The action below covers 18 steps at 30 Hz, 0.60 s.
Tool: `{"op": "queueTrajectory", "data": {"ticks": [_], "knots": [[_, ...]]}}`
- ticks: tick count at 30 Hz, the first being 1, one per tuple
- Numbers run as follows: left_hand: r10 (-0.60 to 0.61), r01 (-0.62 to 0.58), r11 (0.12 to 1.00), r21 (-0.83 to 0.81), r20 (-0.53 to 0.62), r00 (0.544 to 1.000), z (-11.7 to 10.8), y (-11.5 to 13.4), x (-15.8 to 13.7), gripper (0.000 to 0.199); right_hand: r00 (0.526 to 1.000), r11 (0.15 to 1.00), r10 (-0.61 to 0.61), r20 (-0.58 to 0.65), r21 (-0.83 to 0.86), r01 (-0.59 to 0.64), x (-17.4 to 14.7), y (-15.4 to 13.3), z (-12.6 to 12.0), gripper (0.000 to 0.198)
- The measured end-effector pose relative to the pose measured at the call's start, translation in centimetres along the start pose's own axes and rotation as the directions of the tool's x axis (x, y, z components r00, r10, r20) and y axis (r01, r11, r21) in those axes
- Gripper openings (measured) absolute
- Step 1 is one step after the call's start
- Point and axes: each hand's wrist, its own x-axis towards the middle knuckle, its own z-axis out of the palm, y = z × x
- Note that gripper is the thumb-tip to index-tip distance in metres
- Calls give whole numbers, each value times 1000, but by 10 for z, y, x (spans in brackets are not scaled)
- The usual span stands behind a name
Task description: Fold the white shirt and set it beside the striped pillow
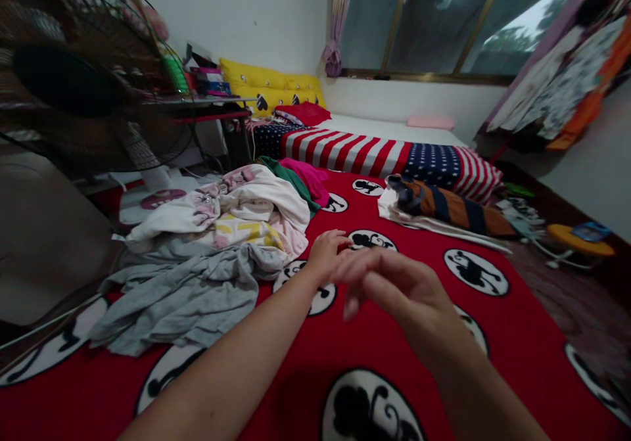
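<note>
My left hand point(326, 252) reaches forward over the red bedspread point(513, 336) with black-and-white round prints, fingers loosely curled and holding nothing, right beside a pile of clothes. My right hand point(394, 286) crosses in front of it, fingers spread and pointing left, empty and slightly blurred. The pile holds a grey garment point(182, 293), white and pink printed clothes point(236, 211), and green and magenta pieces point(303, 179). A striped orange and dark garment point(444, 206) lies on a white cloth farther right.
A standing fan point(83, 86) looms at the left. A stars-and-stripes blanket point(374, 152) and yellow pillows point(269, 86) lie beyond. Clothes hang at the right point(566, 79). A small yellow stool point(579, 238) stands on the floor beside the bed.
</note>
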Motion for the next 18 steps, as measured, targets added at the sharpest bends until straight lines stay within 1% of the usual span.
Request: {"op": "queueTrajectory", "data": {"ticks": [1,2,3,4,5,6,7,8,10,11,12,13,14,16,17,18], "knots": [[-14,13,999,-36,-18,1000,0,0,0,22,976,997,76,-203,40,-69,9,26,-4,29],[-25,23,998,-57,-37,999,-1,0,0,24,917,989,144,-373,78,-124,16,53,-10,31],[-37,33,997,-70,-58,998,-1,0,1,26,849,978,210,-486,113,-177,20,78,-15,35],[-52,44,995,-86,-82,995,-1,0,2,27,786,962,272,-555,146,-230,22,100,-21,41],[-65,55,993,-101,-106,992,-3,1,4,28,754,950,310,-579,166,-263,22,118,-26,44],[-74,60,992,-113,-123,990,-5,3,7,28,744,944,327,-582,175,-279,20,130,-31,47],[-72,55,991,-125,-134,988,-9,7,10,27,751,942,334,-569,171,-289,18,139,-34,48],[-55,35,990,-136,-148,987,-15,11,14,25,770,945,325,-550,151,-291,16,143,-35,47],[14,-42,991,-124,-215,976,-35,19,22,23,811,957,279,-515,77,-280,13,146,-36,41],[58,-83,993,-83,-273,960,-47,23,26,22,827,961,251,-502,29,-274,13,147,-35,38],[98,-108,994,-11,-344,934,-61,25,29,21,841,963,225,-491,-18,-268,12,147,-34,35],[128,-101,991,86,-419,899,-76,24,31,21,854,963,204,-479,-57,-262,12,148,-33,32],[143,-52,980,193,-490,860,-90,22,31,23,861,962,190,-472,-86,-259,12,149,-33,30],[111,138,924,357,-596,795,-115,12,29,32,867,956,185,-462,-121,-268,12,152,-32,26],[67,247,883,399,-627,776,-125,5,26,41,869,953,185,-459,-132,-272,13,153,-32,25],[9,344,839,422,-642,766,-133,-2,23,51,870,950,185,-456,-142,-277,13,154,-33,24]]}}
